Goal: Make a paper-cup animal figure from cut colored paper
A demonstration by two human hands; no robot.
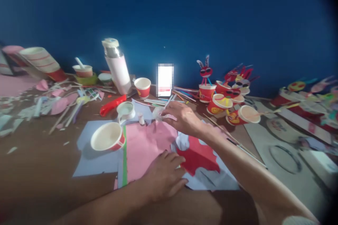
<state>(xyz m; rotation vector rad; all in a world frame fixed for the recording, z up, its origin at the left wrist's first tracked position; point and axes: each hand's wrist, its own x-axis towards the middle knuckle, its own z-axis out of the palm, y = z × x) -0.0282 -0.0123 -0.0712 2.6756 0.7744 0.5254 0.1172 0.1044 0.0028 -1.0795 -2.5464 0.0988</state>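
My left hand (167, 174) lies with its fingers spread on a pink sheet (144, 144), at the near edge of a red paper shape (199, 156). That shape rests on pale bluish-white paper (224, 177). My right hand (183, 115) reaches across the sheets, its fingertips closed at a small whitish piece (157, 113) that is too blurred to name. Left of it stands a small white bottle-like piece (141, 119), beside a tape roll (126, 111). A white-and-red paper cup (108, 137) stands on pale paper at the left.
Behind are a white flask (118, 72), a red paper cup (143, 88) and a blurred bright rectangle (165, 81). Paper scraps (60, 102) litter the left. Decorated cups (207, 91) with paper figures stand at the right, near thin sticks (224, 130). A blue wall rises behind.
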